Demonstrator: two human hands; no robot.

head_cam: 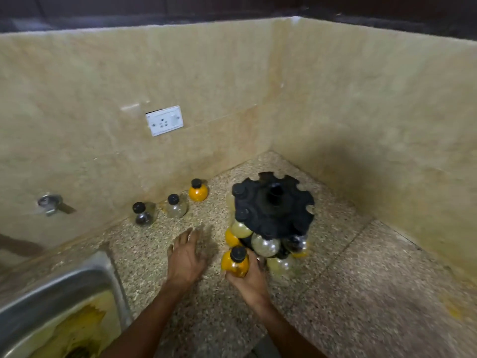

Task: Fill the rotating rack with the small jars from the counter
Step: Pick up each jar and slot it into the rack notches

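Observation:
A black rotating rack (275, 202) stands on the speckled counter (335, 267) near the corner, with several round jars hanging in its lower slots. My right hand (249, 279) grips a small orange jar with a black cap (235, 262) just in front of the rack's base. My left hand (186, 257) hovers flat over the counter, fingers spread, holding nothing. Three more jars stand along the back wall: a dark jar (142, 214), a clear jar (176, 205) and an orange jar (197, 190).
A steel sink (38, 301) with yellow stains sits at the lower left. A white wall socket (164, 120) and a metal tap fitting (50, 202) are on the tiled back wall. Walls close the corner behind and right of the rack.

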